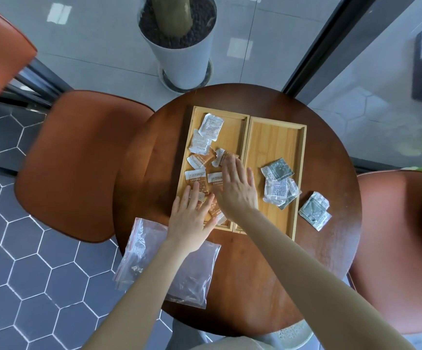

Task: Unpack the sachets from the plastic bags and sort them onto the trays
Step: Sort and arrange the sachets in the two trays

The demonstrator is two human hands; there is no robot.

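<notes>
- Round wood counter, tiled floor.
- Orange sachets in left tray, grey sachets in right tray; sorting looks nearly done.
- Stray grey pair on counter beside right tray, likely still to place.
- Left hand & right hand: fingers straight, spread, flat on orange ones.
- Plastic bags at near edge, seemingly emptied.

- Left wooden tray: it holds my orange sachets at the near end and white sachets at the far end, lying loose and overlapping.
- Right wooden tray, touching the left one: green sachets piled at its right rim, far half bare.
- Two more green sachets lie on the table just beside that tray.
- Clear plastic bags lie flat and crumpled, overhanging the table's near-left edge.
</notes>
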